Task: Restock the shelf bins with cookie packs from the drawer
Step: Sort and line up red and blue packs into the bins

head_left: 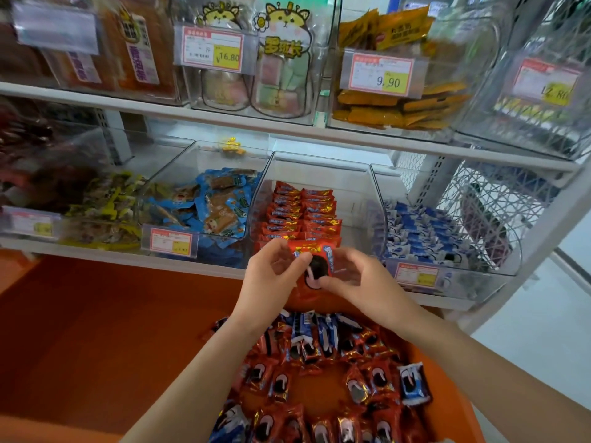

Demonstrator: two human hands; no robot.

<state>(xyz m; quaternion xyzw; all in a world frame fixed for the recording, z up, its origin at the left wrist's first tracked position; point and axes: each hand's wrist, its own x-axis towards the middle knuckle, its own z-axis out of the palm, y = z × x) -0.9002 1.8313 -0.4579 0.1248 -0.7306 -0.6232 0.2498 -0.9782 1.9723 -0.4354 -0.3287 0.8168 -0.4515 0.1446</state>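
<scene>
- Your left grip [271, 273] pinches the red cookie pack [315, 260] at its left edge, thumb on the front and fingers curled behind.
- Your right grip [358, 279] holds the same pack at its right side, thumb on the lower front beside the printed cookie, fingers curled round the back.
- The pack is upright, face toward you, held in the air over the far edge of the drawer [319, 394].
- It sits just in front of the middle bin [361, 193] on the lower shelf [96, 253]. You cannot tell if it touches the front row there.
- The middle bin holds red packs [303, 212] standing in two neat rows against its left wall.
- The right bin [511, 270] next to it holds blue-and-white packs [422, 231], also in rows.
- The left bin [179, 167] holds blue snack bags [220, 206] in a loose pile.
- The drawer is orange and open below your forearms. Loose packs [319, 356] lie jumbled in it, mostly red with a few blue.
- The upper shelf [224, 118] carries clear bins with price tags reading 16.80 [212, 49] and 9.90 [382, 75].
</scene>
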